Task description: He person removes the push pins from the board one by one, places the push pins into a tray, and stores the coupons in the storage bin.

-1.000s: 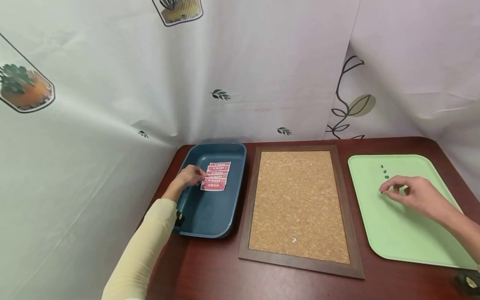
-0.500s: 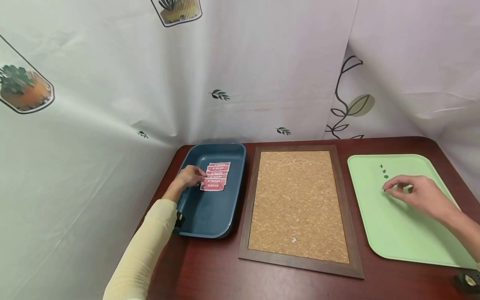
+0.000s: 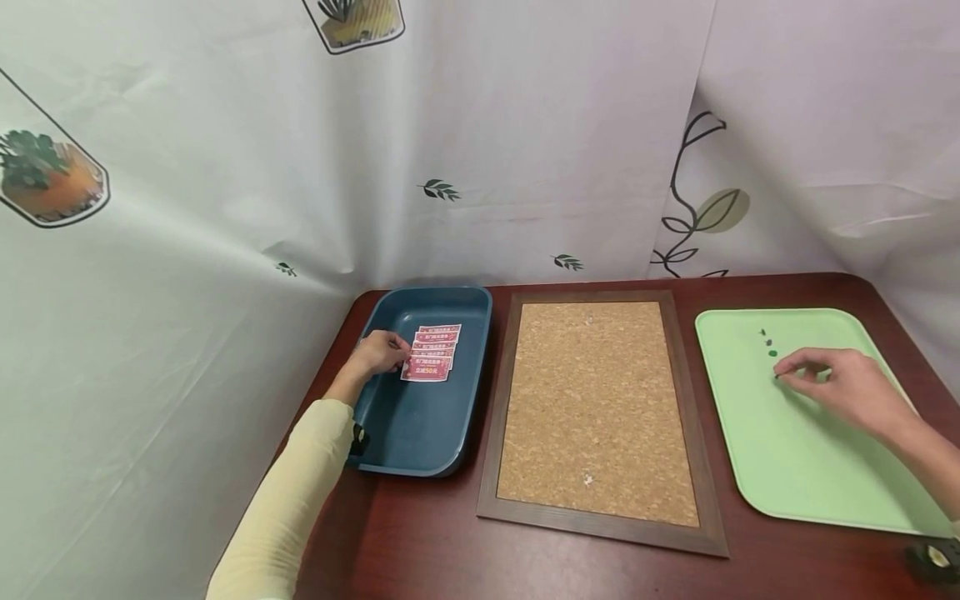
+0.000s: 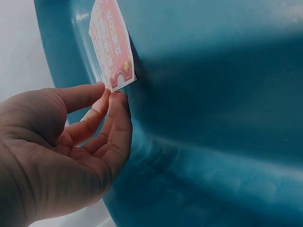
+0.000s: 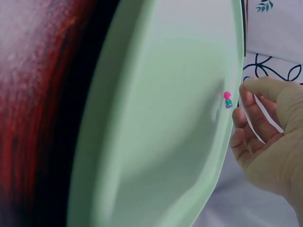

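My left hand [image 3: 381,352] is over the left side of a blue tray [image 3: 416,433]. Between its thumb and index fingertips it pinches the corner of a pink paper coupon [image 4: 113,42], the nearest in an overlapping row of several coupons [image 3: 438,336] lying in the tray. Low above a light green tray [image 3: 787,467], my right hand [image 3: 847,383] has thumb and index finger together on a small blue pushpin [image 5: 246,78], mostly covered by the fingertips. Several more small pushpins [image 5: 227,97], pink, green and purple, lie on the green tray beyond that hand.
Between the two trays lies a cork board [image 3: 600,408] in a brown wooden frame, with small pale marks near its top and bottom. All stand on a dark red table [image 3: 450,550]. A printed white sheet [image 3: 510,150] hangs behind and along the left.
My right hand has shifted slightly right and away over the green tray, still pinching the pushpin. The left hand stays at the coupon's corner almost without moving.
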`<action>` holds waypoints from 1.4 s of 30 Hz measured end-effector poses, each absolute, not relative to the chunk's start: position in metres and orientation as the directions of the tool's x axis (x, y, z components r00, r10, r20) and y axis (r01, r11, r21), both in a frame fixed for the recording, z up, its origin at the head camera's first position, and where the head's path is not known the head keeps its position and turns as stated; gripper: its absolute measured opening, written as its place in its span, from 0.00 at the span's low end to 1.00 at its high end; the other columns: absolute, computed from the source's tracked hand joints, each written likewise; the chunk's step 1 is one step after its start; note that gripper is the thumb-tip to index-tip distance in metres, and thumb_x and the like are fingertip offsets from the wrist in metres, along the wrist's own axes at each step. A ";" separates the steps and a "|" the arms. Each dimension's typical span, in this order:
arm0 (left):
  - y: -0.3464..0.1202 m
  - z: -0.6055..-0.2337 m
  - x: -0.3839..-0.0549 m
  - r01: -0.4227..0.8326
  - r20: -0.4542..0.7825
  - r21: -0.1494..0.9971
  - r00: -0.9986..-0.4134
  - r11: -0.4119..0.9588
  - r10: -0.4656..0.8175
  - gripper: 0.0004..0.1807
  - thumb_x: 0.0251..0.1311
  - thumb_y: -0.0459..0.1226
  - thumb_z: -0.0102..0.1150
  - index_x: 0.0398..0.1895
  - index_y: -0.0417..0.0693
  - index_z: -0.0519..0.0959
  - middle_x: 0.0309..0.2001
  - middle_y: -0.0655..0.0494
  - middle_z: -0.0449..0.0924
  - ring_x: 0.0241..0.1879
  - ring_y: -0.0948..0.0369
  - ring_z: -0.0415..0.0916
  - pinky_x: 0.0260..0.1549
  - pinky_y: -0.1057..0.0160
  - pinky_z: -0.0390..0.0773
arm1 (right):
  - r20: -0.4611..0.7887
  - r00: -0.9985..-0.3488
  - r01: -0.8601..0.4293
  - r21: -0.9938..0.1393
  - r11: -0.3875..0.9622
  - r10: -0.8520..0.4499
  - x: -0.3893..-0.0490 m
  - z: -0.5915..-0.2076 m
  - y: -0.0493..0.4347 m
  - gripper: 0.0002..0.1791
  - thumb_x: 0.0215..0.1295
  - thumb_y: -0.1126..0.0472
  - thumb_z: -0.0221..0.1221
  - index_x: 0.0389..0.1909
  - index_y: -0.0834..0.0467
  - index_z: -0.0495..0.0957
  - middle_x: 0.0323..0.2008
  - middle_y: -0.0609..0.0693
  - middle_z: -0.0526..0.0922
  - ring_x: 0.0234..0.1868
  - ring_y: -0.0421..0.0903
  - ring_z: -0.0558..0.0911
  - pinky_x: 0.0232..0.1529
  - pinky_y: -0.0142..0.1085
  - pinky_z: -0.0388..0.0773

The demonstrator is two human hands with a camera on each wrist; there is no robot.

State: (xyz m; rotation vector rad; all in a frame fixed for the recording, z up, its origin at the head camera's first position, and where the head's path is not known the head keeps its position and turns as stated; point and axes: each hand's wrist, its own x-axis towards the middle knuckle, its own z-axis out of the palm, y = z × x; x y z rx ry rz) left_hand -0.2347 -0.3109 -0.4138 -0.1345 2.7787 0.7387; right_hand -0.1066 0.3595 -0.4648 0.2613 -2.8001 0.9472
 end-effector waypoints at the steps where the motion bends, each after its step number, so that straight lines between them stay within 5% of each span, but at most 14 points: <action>1: -0.311 -0.413 -0.235 -0.162 -0.270 0.474 -0.962 0.865 -0.032 0.10 0.77 0.38 0.60 0.47 0.38 0.85 0.42 0.45 0.84 0.36 0.55 0.79 0.39 0.58 0.81 | 0.219 -0.970 -0.215 -0.580 0.785 -0.104 -0.107 -0.465 0.360 0.04 0.64 0.70 0.70 0.36 0.57 0.88 0.28 0.39 0.81 0.25 0.32 0.71 0.21 0.34 0.65; 22: -0.302 -0.390 -0.226 -0.103 -0.147 0.509 -0.989 0.855 -0.031 0.12 0.79 0.42 0.59 0.53 0.42 0.81 0.46 0.43 0.82 0.43 0.50 0.77 0.44 0.52 0.78 | 0.166 -0.981 -0.175 -0.526 0.832 -0.102 -0.114 -0.471 0.368 0.03 0.63 0.65 0.73 0.33 0.61 0.89 0.30 0.49 0.86 0.26 0.28 0.71 0.22 0.35 0.65; 34: -0.285 -0.383 -0.221 -0.035 -0.106 0.531 -0.994 0.847 0.025 0.14 0.77 0.42 0.60 0.55 0.41 0.81 0.52 0.41 0.82 0.49 0.47 0.77 0.51 0.47 0.79 | 0.131 -0.988 -0.138 -0.526 0.839 -0.081 -0.114 -0.469 0.371 0.03 0.66 0.67 0.70 0.38 0.61 0.90 0.35 0.59 0.88 0.28 0.23 0.69 0.23 0.36 0.68; 39: -0.279 -0.381 -0.218 0.002 -0.091 0.527 -0.994 0.850 0.059 0.15 0.77 0.41 0.60 0.57 0.40 0.79 0.55 0.40 0.82 0.54 0.45 0.78 0.55 0.44 0.79 | 0.151 -0.988 -0.119 -0.537 0.835 -0.044 -0.114 -0.463 0.376 0.09 0.68 0.64 0.69 0.45 0.63 0.87 0.32 0.55 0.87 0.29 0.21 0.69 0.31 0.39 0.69; 42: -0.275 -0.379 -0.217 0.015 -0.081 0.529 -0.994 0.848 0.068 0.18 0.77 0.41 0.61 0.61 0.39 0.78 0.58 0.39 0.81 0.59 0.44 0.77 0.60 0.42 0.77 | 0.169 -0.985 -0.112 -0.554 0.825 -0.020 -0.113 -0.458 0.377 0.14 0.69 0.61 0.69 0.51 0.64 0.85 0.35 0.61 0.88 0.28 0.22 0.72 0.27 0.34 0.67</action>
